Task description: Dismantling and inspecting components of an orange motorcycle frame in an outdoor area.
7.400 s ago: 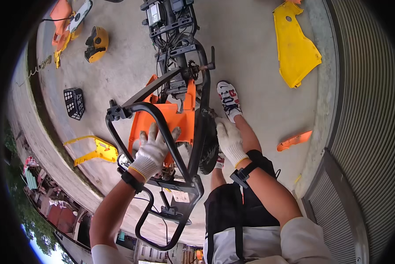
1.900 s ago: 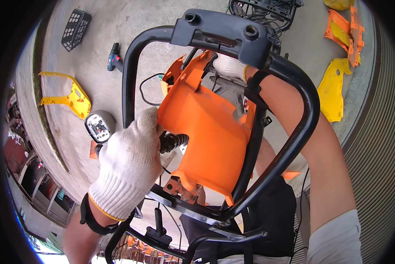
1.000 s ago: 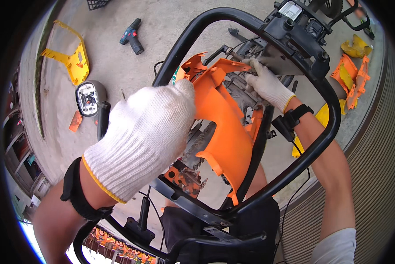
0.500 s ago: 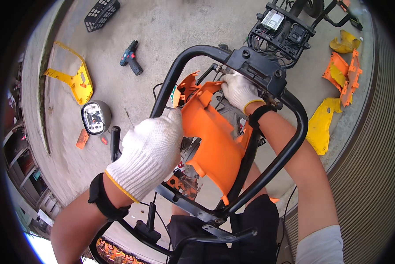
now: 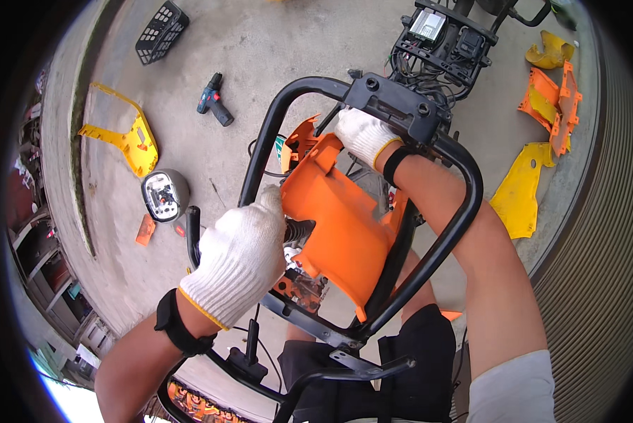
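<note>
1. Although the left hand [image 5: 242, 257], in a white knitted glove, is curled with its thumb at the left edge of the orange panel [image 5: 344, 225], the undersides of its fingers are hidden, so I cannot tell whether they grasp the panel or the tube behind them.
2. The orange panel sits tilted within the loop of the black tubular frame [image 5: 471, 204].
3. The right hand [image 5: 362, 134], gloved alike, is near the panel's upper end, partly covered by the black bracket [image 5: 394, 102]; what its fingers are doing, I cannot tell.
4. Beyond the bracket, a silver box [image 5: 428, 26] sits among cables on a black chassis [image 5: 464, 81].
5. On the concrete floor [image 5: 260, 42] to the left are a cordless drill [image 5: 212, 99], a headlight unit [image 5: 167, 195], a forked yellow panel [image 5: 140, 144] and a black basket [image 5: 162, 32].
6. To the right, a flat yellow panel [image 5: 521, 194] lies near an orange piece [image 5: 564, 113], beside a ribbed wall [image 5: 605, 268].
</note>
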{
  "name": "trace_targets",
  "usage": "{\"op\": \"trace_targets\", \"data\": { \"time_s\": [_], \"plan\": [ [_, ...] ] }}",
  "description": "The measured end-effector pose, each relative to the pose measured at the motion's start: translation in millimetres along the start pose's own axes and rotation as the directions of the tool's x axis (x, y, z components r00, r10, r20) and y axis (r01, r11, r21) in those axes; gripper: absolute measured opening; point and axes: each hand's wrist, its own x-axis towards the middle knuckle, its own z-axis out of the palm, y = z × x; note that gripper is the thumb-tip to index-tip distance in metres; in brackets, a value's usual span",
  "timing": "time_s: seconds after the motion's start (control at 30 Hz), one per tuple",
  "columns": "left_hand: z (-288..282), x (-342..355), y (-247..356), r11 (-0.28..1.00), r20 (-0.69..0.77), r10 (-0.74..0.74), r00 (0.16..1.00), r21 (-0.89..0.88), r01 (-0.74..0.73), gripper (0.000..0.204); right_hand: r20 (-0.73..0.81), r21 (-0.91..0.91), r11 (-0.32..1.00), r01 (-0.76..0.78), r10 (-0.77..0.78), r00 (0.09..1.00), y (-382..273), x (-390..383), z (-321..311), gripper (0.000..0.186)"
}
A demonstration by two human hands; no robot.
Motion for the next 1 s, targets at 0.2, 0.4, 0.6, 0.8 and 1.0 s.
{"op": "trace_targets", "data": {
  "time_s": [0.2,0.4,0.6,0.8,1.0],
  "plan": [
    [-4.0,-0.9,-6.7,0.996,0.122,-0.028,0.992,-0.083,0.039,0.048,0.126,0.707,0.677,-0.205,0.165,0.978,-21.1,-13.4,-24.8,0.029],
    [-15.5,2.1,-7.1,0.995,0.061,0.032,0.998,-0.094,-0.026,0.05,0.246,0.737,0.639,-0.222,0.053,0.968,-37.0,-8.0,-78.6,0.03],
    [-57.4,-49.8,-56.6,0.922,0.105,0.138,0.985,-0.377,-0.089,0.047,0.261,0.722,0.672,-0.166,-0.042,0.964,-60.7,8.0,-88.6,0.036],
    [-3.8,-194.4,-141.1,0.468,-0.335,-0.659,0.674,-0.884,0.018,0.038,0.234,0.66,0.752,0.003,-0.209,0.949,-66.4,-1.2,-77.5,0.038],
    [205.3,-328.2,-165.3,-0.188,0.329,-0.781,0.53,-0.934,0.304,0.036,0.156,0.575,0.789,-0.215,0.152,0.976,-30.0,-53.5,-105.7,0.044]
  ]
}}
